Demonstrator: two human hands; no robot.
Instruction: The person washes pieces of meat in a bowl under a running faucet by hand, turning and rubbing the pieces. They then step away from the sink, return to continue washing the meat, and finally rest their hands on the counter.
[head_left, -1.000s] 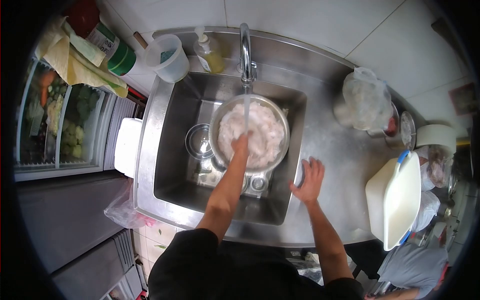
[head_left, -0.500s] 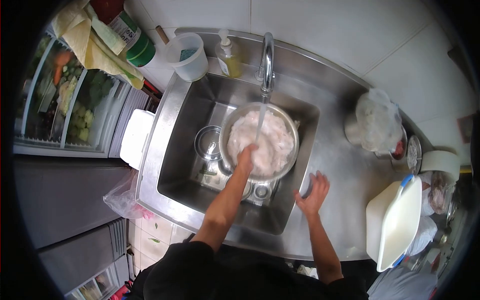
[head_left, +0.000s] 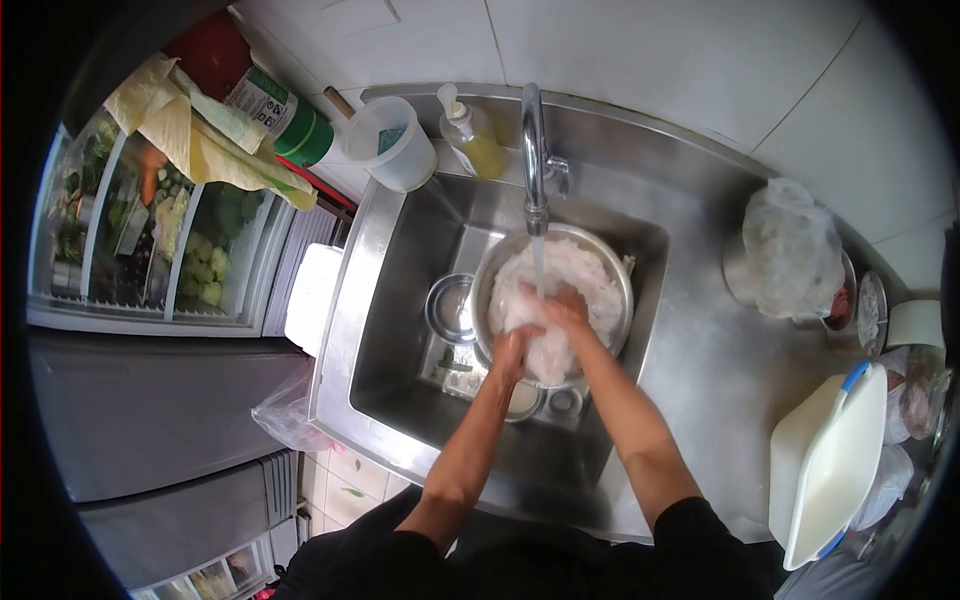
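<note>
Water runs from the faucet (head_left: 534, 150) into a round metal bowl (head_left: 624, 315) in the sink (head_left: 400, 385). Pale pinkish-white pieces of what looks like raw meat (head_left: 590, 268) fill the bowl. At the bowl's near left side, my left hand (head_left: 517, 345) is wrapped against a clump of the pale meat (head_left: 548, 358). My right hand (head_left: 566, 305) lies on the same clump from the right, under the stream, its fingers curled into it. Both hands' fingertips are partly hidden by meat and water.
Smaller metal bowls (head_left: 450, 308) sit in the sink beside the large one. A plastic tub (head_left: 405, 165) and a soap bottle (head_left: 472, 140) stand on the back left rim. On the right counter are a bagged container (head_left: 790, 250) and a white basin (head_left: 825, 470).
My right hand has moved from the counter's edge into the bowl. My left hand has shifted to the near side, and a clump of meat is now between both hands.
</note>
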